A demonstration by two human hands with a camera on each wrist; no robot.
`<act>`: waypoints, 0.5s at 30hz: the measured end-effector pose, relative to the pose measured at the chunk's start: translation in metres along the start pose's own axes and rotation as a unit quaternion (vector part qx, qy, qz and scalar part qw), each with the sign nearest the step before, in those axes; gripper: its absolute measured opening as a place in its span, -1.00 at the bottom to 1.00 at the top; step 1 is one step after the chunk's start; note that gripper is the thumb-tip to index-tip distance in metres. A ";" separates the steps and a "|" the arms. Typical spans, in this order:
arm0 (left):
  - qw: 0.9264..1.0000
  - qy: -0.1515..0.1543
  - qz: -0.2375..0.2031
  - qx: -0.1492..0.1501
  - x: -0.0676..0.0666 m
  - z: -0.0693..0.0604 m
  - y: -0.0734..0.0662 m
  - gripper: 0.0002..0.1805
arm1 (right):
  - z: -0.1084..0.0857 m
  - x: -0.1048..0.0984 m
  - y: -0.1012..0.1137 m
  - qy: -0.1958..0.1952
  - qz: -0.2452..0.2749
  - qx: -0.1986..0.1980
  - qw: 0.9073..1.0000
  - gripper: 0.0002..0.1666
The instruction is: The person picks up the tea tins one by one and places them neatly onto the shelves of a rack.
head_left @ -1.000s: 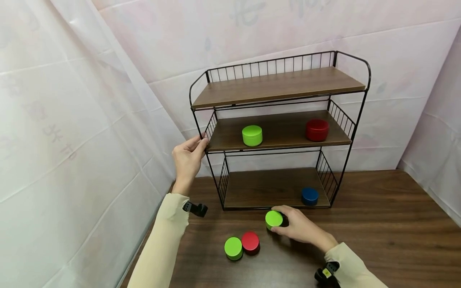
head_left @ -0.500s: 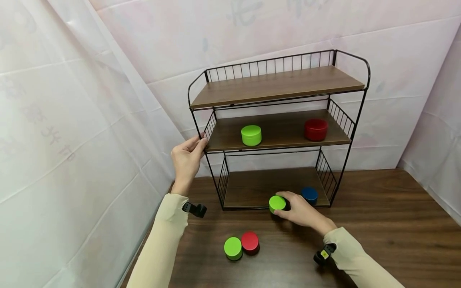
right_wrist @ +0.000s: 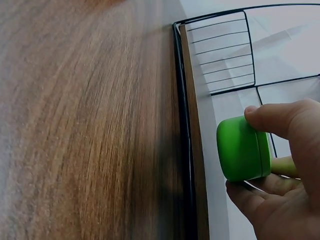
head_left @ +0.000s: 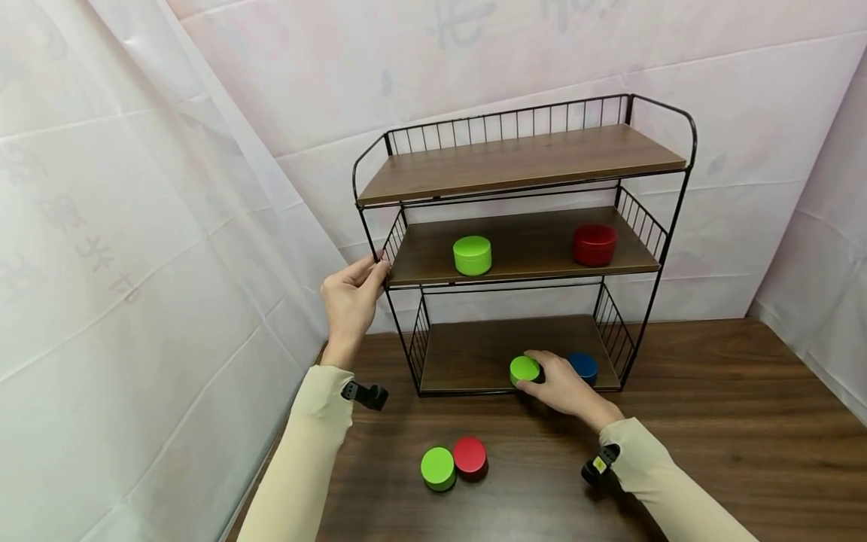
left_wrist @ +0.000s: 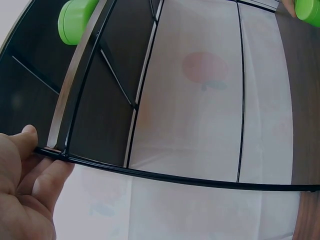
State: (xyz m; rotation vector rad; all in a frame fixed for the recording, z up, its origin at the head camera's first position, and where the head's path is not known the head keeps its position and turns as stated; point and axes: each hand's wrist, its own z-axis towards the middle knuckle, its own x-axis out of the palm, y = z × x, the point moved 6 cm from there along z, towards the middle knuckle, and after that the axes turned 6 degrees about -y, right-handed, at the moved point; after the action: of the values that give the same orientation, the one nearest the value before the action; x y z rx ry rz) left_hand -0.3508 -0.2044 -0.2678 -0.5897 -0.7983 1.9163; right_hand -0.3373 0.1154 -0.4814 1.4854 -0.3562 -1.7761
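My right hand (head_left: 562, 385) grips a small round green tin (head_left: 524, 369) between thumb and fingers at the front edge of the bottom shelf (head_left: 474, 361). In the right wrist view the green tin (right_wrist: 242, 149) is by the shelf's front rail; whether its base touches the board I cannot tell. Just right of that hand is a blue tin (head_left: 584, 367), partly hidden by it. My left hand (head_left: 351, 297) pinches the black frame post of the three-tier rack (head_left: 535, 158) at the middle shelf's left end; the left wrist view shows thumb and fingers around the bar (left_wrist: 52, 152).
The middle shelf bears a green tin (head_left: 472, 256) and a dark red tin (head_left: 594, 245). On the table in front of the rack, another green tin (head_left: 438, 469) stands beside a red tin (head_left: 470, 458). Pale cloth (head_left: 203, 263) hangs at the left and behind.
My right hand has carried the green tin from the table in front of the rack forward to the bottom shelf's front edge. The left hand keeps its hold on the post.
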 end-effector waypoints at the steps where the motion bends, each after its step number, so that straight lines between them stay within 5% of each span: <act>1: 1.000 0.000 -0.001 -0.001 0.000 0.000 0.000 -0.72 | 0.001 0.000 -0.001 -0.002 0.000 0.001 1.000 -0.23; 15: 1.000 -0.002 0.008 0.007 0.000 0.000 -0.001 -0.74 | 0.004 0.003 -0.009 -0.005 -0.003 0.012 1.000 -0.21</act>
State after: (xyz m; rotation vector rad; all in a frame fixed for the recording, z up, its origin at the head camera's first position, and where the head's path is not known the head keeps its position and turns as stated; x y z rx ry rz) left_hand -0.3501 -0.2043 -0.2677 -0.5866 -0.7838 1.9368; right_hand -0.3446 0.1180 -0.4878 1.4964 -0.3794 -1.7915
